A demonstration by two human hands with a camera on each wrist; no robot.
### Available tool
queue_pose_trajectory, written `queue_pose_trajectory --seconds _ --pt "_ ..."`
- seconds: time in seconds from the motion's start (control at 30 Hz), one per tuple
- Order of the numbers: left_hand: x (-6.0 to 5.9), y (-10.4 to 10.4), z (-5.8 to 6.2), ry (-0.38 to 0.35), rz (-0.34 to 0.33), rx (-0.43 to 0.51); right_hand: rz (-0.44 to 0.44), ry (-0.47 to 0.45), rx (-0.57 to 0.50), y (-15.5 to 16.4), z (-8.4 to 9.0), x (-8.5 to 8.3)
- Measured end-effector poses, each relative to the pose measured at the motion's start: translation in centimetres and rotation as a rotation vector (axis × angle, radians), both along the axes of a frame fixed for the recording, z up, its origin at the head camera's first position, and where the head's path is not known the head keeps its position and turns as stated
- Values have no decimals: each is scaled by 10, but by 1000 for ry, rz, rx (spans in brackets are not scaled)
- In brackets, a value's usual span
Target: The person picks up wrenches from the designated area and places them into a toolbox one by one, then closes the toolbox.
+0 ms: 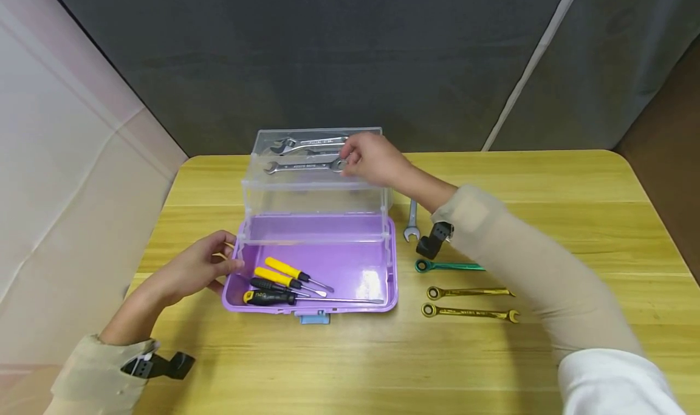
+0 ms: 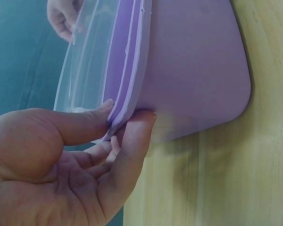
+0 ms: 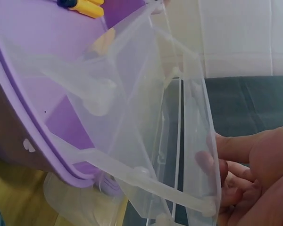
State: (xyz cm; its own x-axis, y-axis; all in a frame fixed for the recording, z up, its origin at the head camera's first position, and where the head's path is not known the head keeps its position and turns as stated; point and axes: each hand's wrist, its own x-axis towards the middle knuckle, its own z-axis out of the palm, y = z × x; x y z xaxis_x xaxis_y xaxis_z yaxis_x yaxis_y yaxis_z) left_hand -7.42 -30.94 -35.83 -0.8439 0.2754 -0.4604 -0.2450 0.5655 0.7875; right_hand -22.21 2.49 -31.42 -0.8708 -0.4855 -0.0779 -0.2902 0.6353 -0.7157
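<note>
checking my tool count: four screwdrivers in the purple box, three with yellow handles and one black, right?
Not quite: the head view shows two yellow-handled screwdrivers and two black-handled screwdrivers. There are indeed four, lying in the purple box.

Near your right forearm on the table (image 1: 547,178): one silver wrench (image 1: 412,220), one green wrench (image 1: 448,266), two gold wrenches (image 1: 469,292). Dark curtain (image 1: 328,56) beyond your hands.

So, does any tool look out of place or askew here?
Nothing stands out. The wrenches on the table lie in a row, the screwdrivers sit inside the purple box, and nothing is spilled or broken.
</note>
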Motion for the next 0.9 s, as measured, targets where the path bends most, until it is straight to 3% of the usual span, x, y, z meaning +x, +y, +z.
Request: queue_pose_trajectory --seconds 0.23,0.4,0.63,0.77,0.9 --pt "-1 0 0 11 -5 -11 -27 116 134 -6 -4 5" --pt "-1 -1 0 7 -5 -11 -21 206 144 -6 -8 6" --pt "-2 0 -2 7 -7 -5 42 226 64 3 -10 9" --pt "-2 0 -2 5 -7 -9 90 244 -21 17 -11 19" --pt "-2 -1 -1 2 -7 -4 69 297 -82 34 -13 32"
